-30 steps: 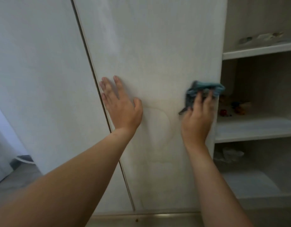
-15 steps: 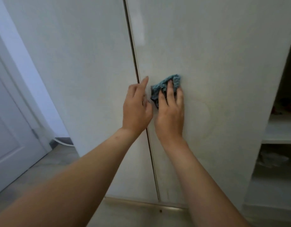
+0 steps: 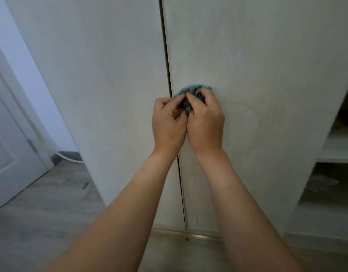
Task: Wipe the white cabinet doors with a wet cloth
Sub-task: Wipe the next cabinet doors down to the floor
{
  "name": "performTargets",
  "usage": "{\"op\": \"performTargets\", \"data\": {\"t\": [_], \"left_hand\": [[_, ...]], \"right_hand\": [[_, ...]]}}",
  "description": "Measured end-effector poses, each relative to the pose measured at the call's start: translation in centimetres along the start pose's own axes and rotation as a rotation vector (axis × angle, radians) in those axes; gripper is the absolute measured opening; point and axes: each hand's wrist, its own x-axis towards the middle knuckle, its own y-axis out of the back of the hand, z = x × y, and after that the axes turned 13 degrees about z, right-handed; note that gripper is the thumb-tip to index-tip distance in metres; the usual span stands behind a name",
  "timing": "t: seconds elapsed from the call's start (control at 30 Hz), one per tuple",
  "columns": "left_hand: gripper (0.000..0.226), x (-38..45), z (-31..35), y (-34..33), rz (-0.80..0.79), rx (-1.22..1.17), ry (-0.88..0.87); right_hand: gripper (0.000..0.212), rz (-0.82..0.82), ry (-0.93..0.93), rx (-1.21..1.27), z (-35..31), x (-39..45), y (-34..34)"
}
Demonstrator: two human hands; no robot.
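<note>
Both hands meet at the seam between the cabinet doors (image 3: 247, 75): the right hand (image 3: 205, 122) clutches the bunched blue cloth (image 3: 190, 96), and the left hand (image 3: 167, 122) pinches its edge. Regripping could drop the soft, nubbly wad, leaving the smooth, faintly grained white panels streaked.

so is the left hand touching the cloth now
Touching. The head view shows the left hand pinching the blue cloth's edge with thumb and fingertips, beside the right hand.
</note>
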Motion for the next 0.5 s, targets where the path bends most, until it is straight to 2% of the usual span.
{"op": "performTargets", "data": {"t": [0.07,0.17,0.27,0.3,0.4,0.5], "left_hand": [[0.034,0.5,0.3,-0.7,0.010,0.023,-0.052],[0.023,-3.0,-1.6,-1.0,-0.004,0.164,-0.027],[0.021,-6.0,-2.4,-1.2,-0.059,0.217,-0.018],[0.021,-5.6,-1.9,-1.6,-0.041,0.203,-0.045],[0.024,-1.9,1.3,-4.3,0.054,0.093,-0.174],[0.021,-0.8,3.0,-6.2,0.090,0.060,-0.170]], "right_hand": [[0.031,0.000,0.033,-0.025,-0.1,0.5,0.1],[0.018,-0.037,0.003,-0.044,1.7,-3.0,1.0],[0.021,-0.105,0.017,-0.090,3.3,-5.1,2.6],[0.023,-0.091,0.019,-0.080,3.3,-4.2,2.9],[0.028,0.104,-0.008,-0.076,2.6,1.7,3.8],[0.030,0.133,-0.008,-0.073,3.7,3.7,4.4]]}}
